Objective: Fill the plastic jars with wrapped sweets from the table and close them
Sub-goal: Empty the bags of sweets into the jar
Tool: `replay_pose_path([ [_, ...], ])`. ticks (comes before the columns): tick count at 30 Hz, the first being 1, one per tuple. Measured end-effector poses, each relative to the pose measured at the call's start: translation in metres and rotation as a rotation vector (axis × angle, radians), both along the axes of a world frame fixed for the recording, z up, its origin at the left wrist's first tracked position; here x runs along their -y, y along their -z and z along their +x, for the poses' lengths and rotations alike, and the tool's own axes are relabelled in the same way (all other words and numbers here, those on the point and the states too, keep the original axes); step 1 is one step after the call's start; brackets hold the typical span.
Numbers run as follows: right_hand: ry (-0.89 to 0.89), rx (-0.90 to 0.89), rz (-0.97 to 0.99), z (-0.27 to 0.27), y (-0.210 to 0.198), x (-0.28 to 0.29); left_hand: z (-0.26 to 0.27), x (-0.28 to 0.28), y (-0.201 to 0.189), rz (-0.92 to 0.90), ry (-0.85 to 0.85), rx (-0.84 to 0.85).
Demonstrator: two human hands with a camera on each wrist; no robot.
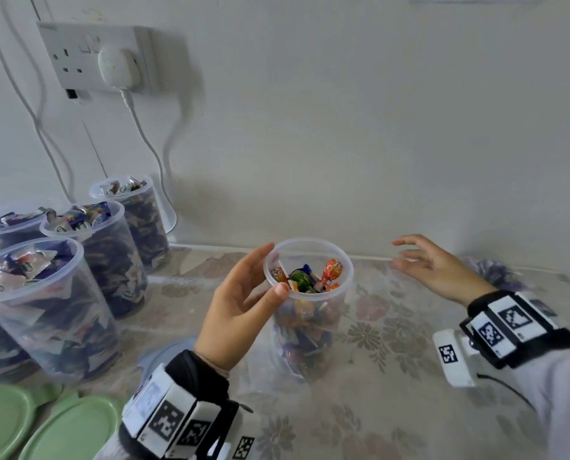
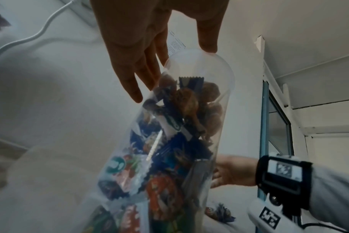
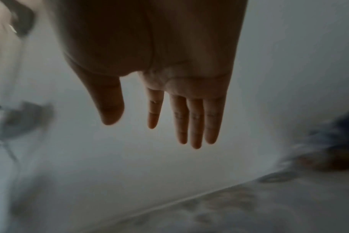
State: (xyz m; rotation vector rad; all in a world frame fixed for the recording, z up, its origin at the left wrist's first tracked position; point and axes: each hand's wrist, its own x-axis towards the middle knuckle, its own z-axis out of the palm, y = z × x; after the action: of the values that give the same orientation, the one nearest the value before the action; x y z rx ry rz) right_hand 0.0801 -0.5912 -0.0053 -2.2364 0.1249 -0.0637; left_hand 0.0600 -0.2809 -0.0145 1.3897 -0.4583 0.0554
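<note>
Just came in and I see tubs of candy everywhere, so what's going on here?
A person is filling clear plastic jars with wrapped sweets. The left hand grips the rim of the jar in the middle, partly filled, lollipops on top. The right hand hangs open beside it, holding nothing, near a small pile of sweets by the wall. Four full jars stand uncovered to the left, and the green lids lie on the table.

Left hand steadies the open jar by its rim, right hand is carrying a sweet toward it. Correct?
Not quite. The left hand does hold the open jar at its rim, but the right hand is empty, fingers spread. The right wrist view shows it best.
</note>
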Motion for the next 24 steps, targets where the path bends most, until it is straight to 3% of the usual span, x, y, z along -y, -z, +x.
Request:
replay_pose_path([
  [4,0.238,-0.219,-0.549,0.032,0.032,0.073,0.0,-0.001,0.0,0.011,0.0,0.004],
  [6,0.328,-0.31,-0.697,0.041,0.042,0.101,0.0,-0.001,-0.001,0.008,-0.003,0.004],
  [14,0.442,-0.431,-0.788,0.063,0.066,0.139,0.001,0.002,0.002,-0.017,-0.017,-0.01],
  [24,0.408,-0.285,-0.727,0.042,0.033,0.113,0.0,0.003,0.002,-0.016,-0.033,-0.026],
])
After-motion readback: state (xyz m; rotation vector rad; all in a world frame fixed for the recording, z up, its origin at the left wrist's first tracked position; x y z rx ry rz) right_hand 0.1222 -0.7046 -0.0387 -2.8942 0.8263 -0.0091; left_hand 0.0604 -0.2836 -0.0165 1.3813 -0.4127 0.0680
